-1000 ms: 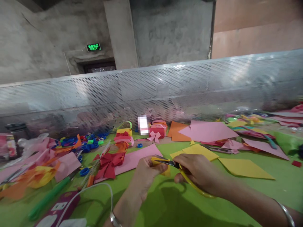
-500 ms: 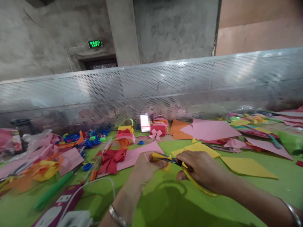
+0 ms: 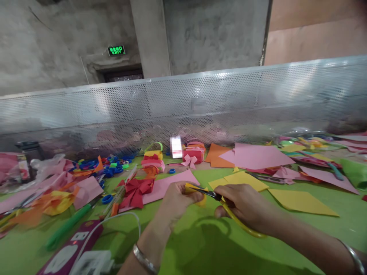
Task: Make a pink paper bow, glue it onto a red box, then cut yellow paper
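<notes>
My left hand (image 3: 179, 200) pinches a small piece of yellow paper (image 3: 203, 199) between thumb and fingers. My right hand (image 3: 243, 202) is closed around yellow-handled scissors (image 3: 233, 217), whose dark blades lie at the yellow paper, close to my left fingertips. Whether the blades are apart is hard to make out. Under and beyond my hands lie yellow sheets (image 3: 243, 180) and a pink sheet (image 3: 169, 187). A red paper bow (image 3: 137, 191) is left of my left hand.
A purple power strip (image 3: 83, 240) with a white cable and a green-handled tool (image 3: 69, 225) occupy the near left. Small paper bags (image 3: 193, 154), blue tape rings (image 3: 107, 198) and pink sheets (image 3: 258, 156) lie farther back. A perforated metal screen (image 3: 172, 103) borders the table (image 3: 195, 244).
The scissor blades have shifted slightly against the yellow paper, and the paper now hangs a little differently below the blades. Both hands stay nearly in place; the view has moved slightly.
</notes>
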Demonstrator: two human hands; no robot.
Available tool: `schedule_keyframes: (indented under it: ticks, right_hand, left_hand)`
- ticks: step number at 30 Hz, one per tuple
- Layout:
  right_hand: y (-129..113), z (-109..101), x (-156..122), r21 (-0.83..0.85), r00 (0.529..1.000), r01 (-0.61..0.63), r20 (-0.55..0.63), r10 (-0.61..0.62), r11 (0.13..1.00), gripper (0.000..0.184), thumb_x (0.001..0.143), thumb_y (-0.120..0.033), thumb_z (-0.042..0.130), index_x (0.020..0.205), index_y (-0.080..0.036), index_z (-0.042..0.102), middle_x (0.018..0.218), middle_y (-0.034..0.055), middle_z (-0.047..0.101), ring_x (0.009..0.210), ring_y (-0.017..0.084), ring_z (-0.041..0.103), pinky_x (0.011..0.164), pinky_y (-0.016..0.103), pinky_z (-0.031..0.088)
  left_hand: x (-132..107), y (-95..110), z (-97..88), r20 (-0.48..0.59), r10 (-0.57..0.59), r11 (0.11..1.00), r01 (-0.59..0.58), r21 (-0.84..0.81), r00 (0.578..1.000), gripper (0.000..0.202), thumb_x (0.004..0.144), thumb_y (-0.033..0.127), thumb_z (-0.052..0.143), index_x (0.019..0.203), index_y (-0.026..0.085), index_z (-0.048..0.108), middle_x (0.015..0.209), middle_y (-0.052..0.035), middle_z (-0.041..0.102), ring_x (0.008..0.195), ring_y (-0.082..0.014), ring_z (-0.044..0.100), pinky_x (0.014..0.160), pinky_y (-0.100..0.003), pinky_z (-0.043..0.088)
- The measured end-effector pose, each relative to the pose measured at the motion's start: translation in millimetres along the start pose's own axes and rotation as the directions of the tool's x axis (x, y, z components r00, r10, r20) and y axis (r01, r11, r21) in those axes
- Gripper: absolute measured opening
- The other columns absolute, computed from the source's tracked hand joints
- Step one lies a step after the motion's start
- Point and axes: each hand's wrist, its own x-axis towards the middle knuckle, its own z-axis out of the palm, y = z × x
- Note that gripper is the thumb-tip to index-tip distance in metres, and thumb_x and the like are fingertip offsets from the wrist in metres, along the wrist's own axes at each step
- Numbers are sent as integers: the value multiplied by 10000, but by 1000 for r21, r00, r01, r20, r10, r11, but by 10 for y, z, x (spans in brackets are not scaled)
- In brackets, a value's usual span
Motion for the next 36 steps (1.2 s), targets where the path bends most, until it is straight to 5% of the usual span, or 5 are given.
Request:
schedule_keyframes:
  ticks: [12,19,25,33,36]
  right_hand:
    - [65,19,18,25,999,-42,-22,42,999,307,824,-487,510,725,-203,571,624,23,648,557,178,584,500,240,288]
    - [577,-3,163,-119,870,-493,-61,489,862,197,792,-347,541,900,-187,582,810,97,682,752,255,625,573,274,352]
    - [974,134,164,-112,834,-538,71,547,835,275,618,-132,622,893,-124,627,882,150,677,800,264,629,583,264,374]
    - [198,63,150,243,969,-244,104,225,939,273,807,-384,481,731,-189,656,669,-1,624,610,122,539,537,212,351]
    - [18,191,149,656,961,-268,126,247,706,276,729,-380,568,569,-155,586,488,-37,492,458,73,388,443,207,259]
  left_hand:
    - [-22,15,22,-8,-51,998,51,33,999,72,555,79,701,564,147,679,531,-1,654,512,-105,553,579,-233,442]
    - [-18,-62,18,-20,-139,990,138,-42,990,163,506,155,783,637,134,689,605,-14,677,574,-107,574,621,-230,438]
    - [5,-127,10,-41,-251,952,239,-192,967,381,369,233,863,683,126,676,653,-31,682,623,-126,596,632,-240,430]
    - [43,-222,62,-68,-268,914,231,-333,961,294,447,160,838,677,115,660,569,0,643,491,-72,538,475,-179,348]
    - [47,-250,121,-64,-296,896,254,-364,953,250,517,106,805,711,111,647,555,15,627,455,-54,517,443,-159,346]
